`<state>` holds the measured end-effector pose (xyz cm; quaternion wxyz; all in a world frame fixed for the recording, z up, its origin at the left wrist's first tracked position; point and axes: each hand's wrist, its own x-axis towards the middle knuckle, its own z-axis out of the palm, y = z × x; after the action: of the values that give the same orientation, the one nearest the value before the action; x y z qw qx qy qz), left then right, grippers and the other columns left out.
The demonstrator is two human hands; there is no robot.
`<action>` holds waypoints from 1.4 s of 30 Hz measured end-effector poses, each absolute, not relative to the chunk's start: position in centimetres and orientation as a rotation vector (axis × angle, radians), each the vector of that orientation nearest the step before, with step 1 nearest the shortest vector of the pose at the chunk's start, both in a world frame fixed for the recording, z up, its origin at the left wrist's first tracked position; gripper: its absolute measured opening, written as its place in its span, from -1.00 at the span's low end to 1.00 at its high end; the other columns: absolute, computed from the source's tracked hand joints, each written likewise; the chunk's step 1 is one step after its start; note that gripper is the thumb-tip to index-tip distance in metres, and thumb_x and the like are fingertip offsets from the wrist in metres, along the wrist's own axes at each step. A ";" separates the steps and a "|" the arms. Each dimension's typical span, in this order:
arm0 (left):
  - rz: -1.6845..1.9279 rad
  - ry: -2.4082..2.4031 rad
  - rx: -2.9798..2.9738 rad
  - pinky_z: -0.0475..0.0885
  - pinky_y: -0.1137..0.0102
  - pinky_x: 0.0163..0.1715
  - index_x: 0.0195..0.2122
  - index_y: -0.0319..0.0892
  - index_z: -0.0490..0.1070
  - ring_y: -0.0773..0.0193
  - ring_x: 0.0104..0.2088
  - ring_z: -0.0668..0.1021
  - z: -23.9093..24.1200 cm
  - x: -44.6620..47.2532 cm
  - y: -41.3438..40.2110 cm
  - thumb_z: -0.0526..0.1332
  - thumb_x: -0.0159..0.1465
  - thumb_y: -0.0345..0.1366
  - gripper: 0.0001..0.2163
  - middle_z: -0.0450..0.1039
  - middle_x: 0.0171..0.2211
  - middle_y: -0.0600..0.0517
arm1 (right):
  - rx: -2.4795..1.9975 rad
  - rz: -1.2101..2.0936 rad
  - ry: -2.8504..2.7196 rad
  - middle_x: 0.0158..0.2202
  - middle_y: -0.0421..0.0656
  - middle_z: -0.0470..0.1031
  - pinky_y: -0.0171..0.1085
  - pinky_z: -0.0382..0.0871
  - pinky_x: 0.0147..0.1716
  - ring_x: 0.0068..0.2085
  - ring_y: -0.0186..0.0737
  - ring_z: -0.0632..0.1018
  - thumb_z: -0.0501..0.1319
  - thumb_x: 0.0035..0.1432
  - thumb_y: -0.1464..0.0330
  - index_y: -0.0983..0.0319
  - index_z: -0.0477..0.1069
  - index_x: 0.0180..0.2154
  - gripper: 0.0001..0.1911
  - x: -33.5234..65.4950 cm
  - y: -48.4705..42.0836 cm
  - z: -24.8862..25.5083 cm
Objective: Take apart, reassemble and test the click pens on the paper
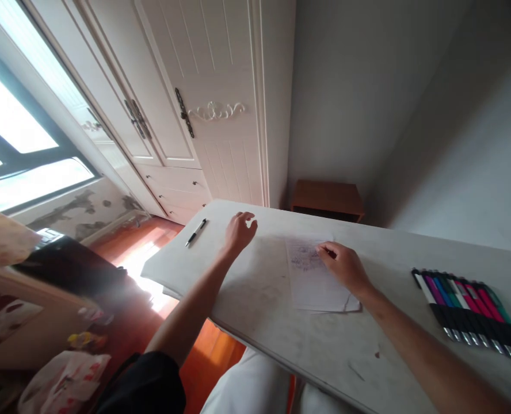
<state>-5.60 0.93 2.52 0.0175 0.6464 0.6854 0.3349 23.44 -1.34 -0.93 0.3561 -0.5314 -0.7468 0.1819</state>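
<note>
My left hand is over the far left part of the white table. Its fingers are curved, with a gap between thumb and fingertips and nothing in it. Just left of that hand lies a black and silver pen. My right hand is at the right side of a white sheet of paper, its fingers curled and pressed together over the scribbled part. Whatever it may hold is too small or hidden to make out. Dark scribbles cover the upper area of the sheet.
A row of several pens with coloured barrels and black grips lies on the table at the right. Behind the table stand a white wardrobe and a low brown cabinet. A plastic bag is at the lower left.
</note>
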 end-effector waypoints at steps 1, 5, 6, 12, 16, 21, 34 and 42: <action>1.006 2.226 2.010 0.40 0.31 -0.20 -0.11 -0.17 0.51 0.15 -0.25 0.52 2.8 -6.8 0.6 0.15 0.23 -0.28 -0.75 0.52 -0.16 -0.08 | -1.375 0.471 -1.931 -0.40 -0.13 0.57 -0.30 0.26 -0.36 -0.37 -0.18 0.52 0.08 0.16 0.22 0.20 0.50 -0.44 -0.70 23.5 -1.3 -0.9; 0.690 2.647 1.927 0.37 0.22 -0.07 -0.02 -0.20 0.48 -0.01 -0.04 0.49 4.0 -13.0 -1.3 0.11 0.25 -0.27 -0.68 0.48 -0.08 -0.18 | -1.404 0.460 -1.944 -0.39 -0.13 0.58 -0.29 0.25 -0.37 -0.36 -0.17 0.52 0.06 0.16 0.23 0.20 0.49 -0.43 -0.70 23.4 -1.3 -0.9; 0.578 2.736 1.867 0.37 0.20 -0.07 -0.01 -0.20 0.47 -0.04 -0.03 0.49 4.2 -14.5 -1.9 0.11 0.24 -0.27 -0.67 0.48 -0.07 -0.20 | -1.411 0.455 -1.946 -0.38 -0.13 0.58 -0.29 0.25 -0.37 -0.36 -0.17 0.52 0.06 0.16 0.23 0.20 0.49 -0.42 -0.71 23.4 -1.3 -0.9; 0.261 2.710 1.737 0.40 0.16 -0.16 -0.02 -0.21 0.46 -0.14 -0.06 0.53 4.0 -18.6 -4.9 0.13 0.21 -0.28 -0.66 0.53 -0.09 -0.25 | -1.433 0.435 -1.952 -0.38 -0.12 0.58 -0.28 0.24 -0.39 -0.36 -0.16 0.53 0.06 0.15 0.24 0.19 0.50 -0.42 -0.71 23.3 -1.3 -1.0; 0.536 2.632 1.671 0.39 0.15 -0.12 -0.07 -0.17 0.50 -0.13 -0.05 0.54 3.9 -19.3 -5.5 0.16 0.13 -0.41 -0.67 0.58 -0.16 -0.18 | -1.401 0.423 -1.951 -0.36 -0.11 0.60 -0.28 0.25 -0.39 -0.35 -0.16 0.53 0.07 0.14 0.23 0.19 0.51 -0.41 -0.71 23.4 -1.3 -1.0; 0.750 2.521 1.626 0.43 0.23 -0.12 -0.08 -0.17 0.48 0.03 -0.15 0.59 4.0 -19.1 -5.4 0.22 0.11 -0.35 -0.69 0.61 -0.25 -0.08 | -1.403 0.432 -1.959 -0.35 -0.11 0.59 -0.28 0.25 -0.36 -0.35 -0.16 0.53 0.06 0.14 0.24 0.19 0.51 -0.41 -0.71 23.4 -1.3 -1.0; 1.184 1.051 0.962 0.50 0.36 -0.35 -0.16 -0.24 0.36 0.17 -0.35 0.64 3.2 -1.3 -1.8 0.47 -0.08 -0.33 -0.54 0.54 -0.37 -0.02 | -1.288 0.433 -1.863 -0.40 -0.11 0.56 -0.29 0.28 -0.30 -0.35 -0.20 0.50 0.08 0.17 0.32 0.22 0.48 -0.48 -0.73 23.3 -1.8 -0.9; 1.054 0.833 1.064 0.50 0.38 -0.29 -0.36 -0.25 0.39 0.25 -0.32 0.61 2.6 4.8 -0.1 0.46 -0.06 -0.33 -0.69 0.51 -0.43 0.03 | -1.167 0.425 -1.744 -0.46 -0.16 0.45 -0.32 0.24 -0.34 -0.39 -0.26 0.43 0.04 0.29 0.22 0.21 0.40 -0.46 -0.66 23.5 -2.4 0.5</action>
<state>4.77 -0.13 2.59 0.6547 0.4692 0.3673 0.4650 23.54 -2.39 0.50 0.4796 -0.4783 -0.7147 0.1743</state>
